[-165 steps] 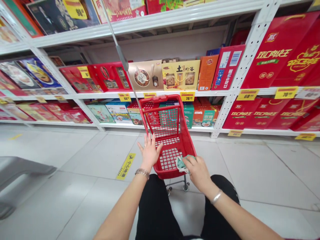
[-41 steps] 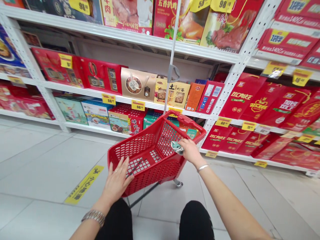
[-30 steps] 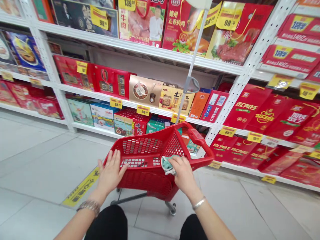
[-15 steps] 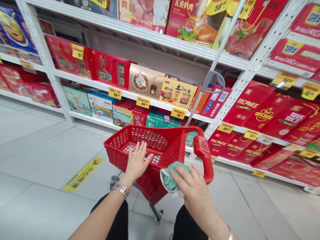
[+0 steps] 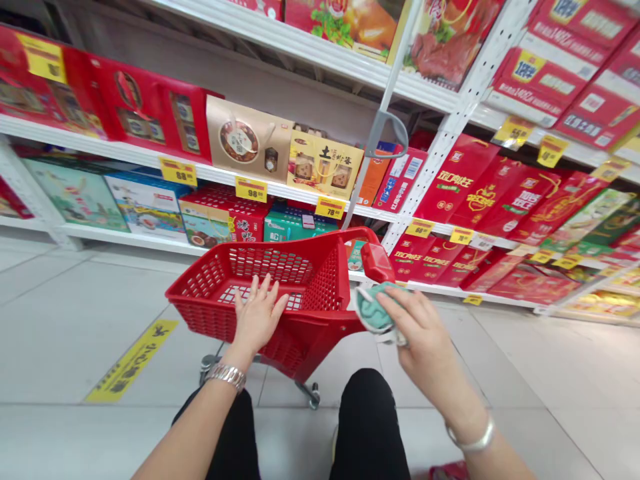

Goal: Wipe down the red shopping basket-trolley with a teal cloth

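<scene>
A red plastic shopping cart (image 5: pixel 310 327) with a latticed basket stands in front of my knees. My left hand (image 5: pixel 257 317), fingers spread, rests at the near rim of its basket and holds nothing. My right hand (image 5: pixel 417 327) is closed around a crumpled green-and-white cloth (image 5: pixel 375 310). The cloth lies against the cart's handle (image 5: pixel 377 261) on the right side and hides part of it. A grey pole with a hooked grip (image 5: pixel 385 137) leans behind the cart, its lower end hidden by the cart.
White shelves (image 5: pixel 225 170) filled with boxed food gifts rise just behind the cart. Red gift boxes (image 5: pixel 460 177) fill the shelves at right. A yellow floor sticker (image 5: pixel 133 360) lies on the tiles at left. Something red (image 5: pixel 450 471) shows at the bottom edge.
My right hand has moved with the cloth, rightward along the handle area. My left hand stays at the basket rim. The view has shifted closer and to the right.
</scene>
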